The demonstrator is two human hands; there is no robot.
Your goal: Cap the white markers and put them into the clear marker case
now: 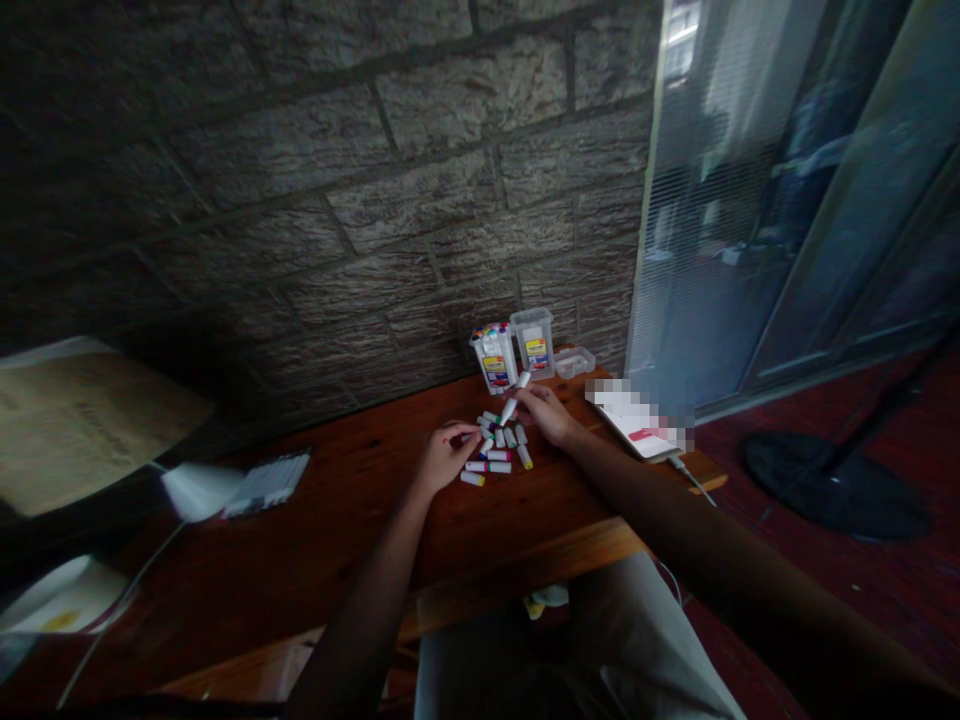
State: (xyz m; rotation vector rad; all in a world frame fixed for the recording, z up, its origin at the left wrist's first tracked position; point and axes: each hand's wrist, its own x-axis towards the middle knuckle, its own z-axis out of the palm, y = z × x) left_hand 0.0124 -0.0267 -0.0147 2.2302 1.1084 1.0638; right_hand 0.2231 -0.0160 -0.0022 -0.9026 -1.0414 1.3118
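Note:
My right hand (546,410) is closed on a white marker (509,410), which it holds tilted just above a small pile of markers. My left hand (446,455) is at the left side of the pile with its thumb and fingertips drawn together. Whatever may be between those fingertips is too small to make out. Short white markers with coloured ends lie loose between and below the hands, among them a pink-ended marker (499,456) and a yellow-ended marker (472,479). Behind them stands a clear plastic tub (495,372) packed with upright markers.
Beside the full tub are a second clear tub (534,352) and a clear lid (575,362). At right a white device (637,425) with a cable lies near the table edge (709,468). A row of pens (270,482) and a paper bag (90,420) are at left.

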